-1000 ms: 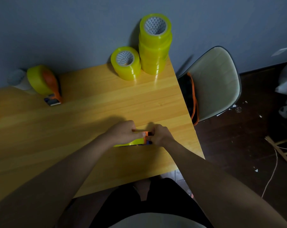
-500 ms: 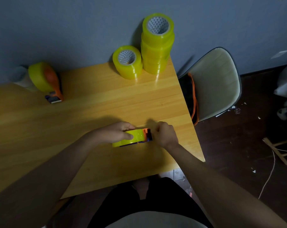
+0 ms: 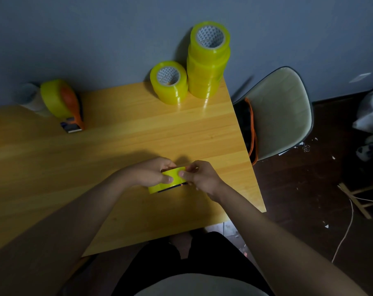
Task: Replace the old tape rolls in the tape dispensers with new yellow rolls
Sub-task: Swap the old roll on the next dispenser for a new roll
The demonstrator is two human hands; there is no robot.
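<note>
A yellow tape roll in a dispenser (image 3: 169,180) lies on the wooden table (image 3: 121,146) near its front right. My left hand (image 3: 148,174) grips the roll from the left, thumb on its near face. My right hand (image 3: 199,176) pinches the roll's right end with thumb and fingers, hiding the orange dispenser part. A second orange dispenser with a yellow roll (image 3: 62,103) stands at the back left. A single new yellow roll (image 3: 168,82) and a stack of yellow rolls (image 3: 208,60) stand at the back right by the wall.
A pale old tape roll (image 3: 29,99) lies behind the left dispenser. A grey chair (image 3: 281,112) with an orange strap stands right of the table. Dark floor with a cord, scraps and wooden sticks (image 3: 356,199) lies further right. The table's right edge runs close to my right hand.
My right hand has moved up over the dispenser's orange end, covering it. The roll's yellow face is turned up more between both hands.
</note>
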